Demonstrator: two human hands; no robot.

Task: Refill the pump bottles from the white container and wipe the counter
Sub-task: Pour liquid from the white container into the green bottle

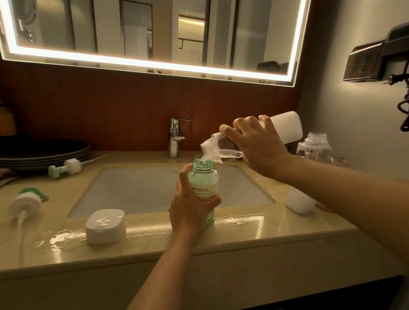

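Head view showed the pouring step under way. The left hand (193, 203) had its fingers wrapped around the green pump bottle (204, 180), held upright at the near edge of the sink (131, 186). The right hand (255, 147) had its fingers curled over the white container (284, 126), tipped so its clear mouth touched the bottle's open neck. Two pump heads (66, 167) (25, 203) lay to the left on the wet counter (157, 242); another open bottle (314, 148) stood far right. Next, I judged, came levelling the container before overflow, then refitting a pump.
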